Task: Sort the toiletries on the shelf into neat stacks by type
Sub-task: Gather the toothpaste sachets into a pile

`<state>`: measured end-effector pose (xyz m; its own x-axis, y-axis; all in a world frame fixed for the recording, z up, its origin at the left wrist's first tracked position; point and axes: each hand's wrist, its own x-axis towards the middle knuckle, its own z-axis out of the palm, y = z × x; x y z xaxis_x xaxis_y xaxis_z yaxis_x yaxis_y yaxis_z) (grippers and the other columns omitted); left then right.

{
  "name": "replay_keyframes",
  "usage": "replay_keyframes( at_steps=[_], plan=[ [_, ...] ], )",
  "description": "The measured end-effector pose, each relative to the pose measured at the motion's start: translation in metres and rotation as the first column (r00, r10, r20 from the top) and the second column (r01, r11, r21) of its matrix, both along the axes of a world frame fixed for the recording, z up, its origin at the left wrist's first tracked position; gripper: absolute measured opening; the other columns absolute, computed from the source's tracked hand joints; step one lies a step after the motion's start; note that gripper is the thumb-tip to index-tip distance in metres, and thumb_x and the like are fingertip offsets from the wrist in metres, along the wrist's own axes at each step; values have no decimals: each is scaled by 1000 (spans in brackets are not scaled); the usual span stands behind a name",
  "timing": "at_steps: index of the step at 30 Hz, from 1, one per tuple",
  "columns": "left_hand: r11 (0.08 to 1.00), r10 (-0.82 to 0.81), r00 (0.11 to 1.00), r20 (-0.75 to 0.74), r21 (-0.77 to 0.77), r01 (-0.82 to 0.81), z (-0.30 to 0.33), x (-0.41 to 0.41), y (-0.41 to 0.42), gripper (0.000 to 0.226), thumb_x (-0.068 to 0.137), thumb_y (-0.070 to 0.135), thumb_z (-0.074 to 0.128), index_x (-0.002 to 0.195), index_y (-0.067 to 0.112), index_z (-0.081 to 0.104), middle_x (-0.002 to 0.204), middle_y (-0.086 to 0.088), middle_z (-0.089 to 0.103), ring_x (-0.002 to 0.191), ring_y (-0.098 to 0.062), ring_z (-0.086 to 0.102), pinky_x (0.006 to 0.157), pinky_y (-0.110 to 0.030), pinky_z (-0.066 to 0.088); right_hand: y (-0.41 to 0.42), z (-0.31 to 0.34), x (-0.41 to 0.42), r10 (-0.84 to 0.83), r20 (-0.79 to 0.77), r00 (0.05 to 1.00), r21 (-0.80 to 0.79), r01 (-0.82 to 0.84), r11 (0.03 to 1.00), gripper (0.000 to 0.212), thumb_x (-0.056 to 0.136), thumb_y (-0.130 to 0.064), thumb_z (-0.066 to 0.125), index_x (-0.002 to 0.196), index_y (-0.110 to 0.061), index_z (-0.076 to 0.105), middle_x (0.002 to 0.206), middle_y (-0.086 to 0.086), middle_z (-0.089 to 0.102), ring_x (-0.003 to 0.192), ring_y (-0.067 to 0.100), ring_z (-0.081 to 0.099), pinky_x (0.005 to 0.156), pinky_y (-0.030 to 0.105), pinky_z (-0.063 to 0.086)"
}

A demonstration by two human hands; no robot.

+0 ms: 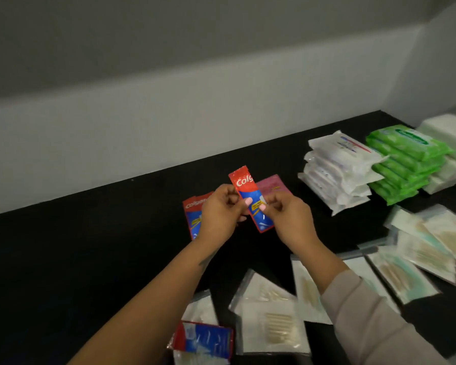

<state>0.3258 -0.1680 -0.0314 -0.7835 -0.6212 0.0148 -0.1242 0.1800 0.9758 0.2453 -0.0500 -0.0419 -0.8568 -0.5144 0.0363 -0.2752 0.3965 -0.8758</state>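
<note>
Up over the black shelf [95, 238], both hands met at 1 red and blue toothpaste sachet [250, 198], held upright above the surface. The left hand [220, 212] had its grip clamped on the sachet's left edge, thumb on the front; the right hand [287, 217] had its grip clamped on the right edge in the same way. A second toothpaste sachet [192, 214] lay flat on the shelf behind the left hand, and a pink sachet [271, 185] lay just behind the held one. To the right stood a stack of white packs [337, 172], touching a stack of green wipes packs [406, 162], with white folded pads [448, 154] beyond. Clear cotton swab packets [271, 325] lay scattered near the front edge, and a third toothpaste sachet [206, 338] rested on them.
</note>
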Motion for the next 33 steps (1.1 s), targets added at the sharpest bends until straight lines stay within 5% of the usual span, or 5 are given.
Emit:
replay_keyframes(
  at_steps=[6,12,20,29,33],
  plan=[
    [936,162,922,350,-350,-32,-24,31,-76,36,95,13,49,131,18,49,129,0,53,117,-15,53,96,-33,47,-59,-15,9,17,203,979,56,-29,998,16,83,-14,70,98,-13,64,91,3,67,88,18,66,77,30,51],
    [835,152,622,768,-437,335,-53,50,-102,65,95,30,50,150,25,16,159,3,9,145,-28,7,113,-59,15,-103,-30,21,2,201,980,175,-38,984,31,83,-19,69,113,-23,62,116,1,63,100,17,61,86,35,51],
    [832,146,614,776,-432,348,-66,54,-99,63,97,39,42,151,28,12,160,8,4,146,-26,-1,112,-63,6,-140,-31,45,68,29,997,530,-73,845,41,90,-32,58,130,-23,52,120,6,59,103,20,60,76,30,48],
    [795,137,616,776,-457,398,-69,57,-97,62,98,48,30,151,29,3,160,4,0,147,-25,-2,111,-62,2,-130,-40,40,115,-211,971,566,26,824,47,88,-36,59,132,-22,49,133,7,47,122,25,43,98,39,40],
    [794,146,612,777,-461,396,-71,57,-93,64,98,48,29,151,28,0,160,3,-3,147,-25,-3,111,-62,2,-124,-44,37,96,-73,993,581,-36,813,57,93,-35,53,144,-18,34,150,8,34,141,27,27,115,49,22]
  ],
)
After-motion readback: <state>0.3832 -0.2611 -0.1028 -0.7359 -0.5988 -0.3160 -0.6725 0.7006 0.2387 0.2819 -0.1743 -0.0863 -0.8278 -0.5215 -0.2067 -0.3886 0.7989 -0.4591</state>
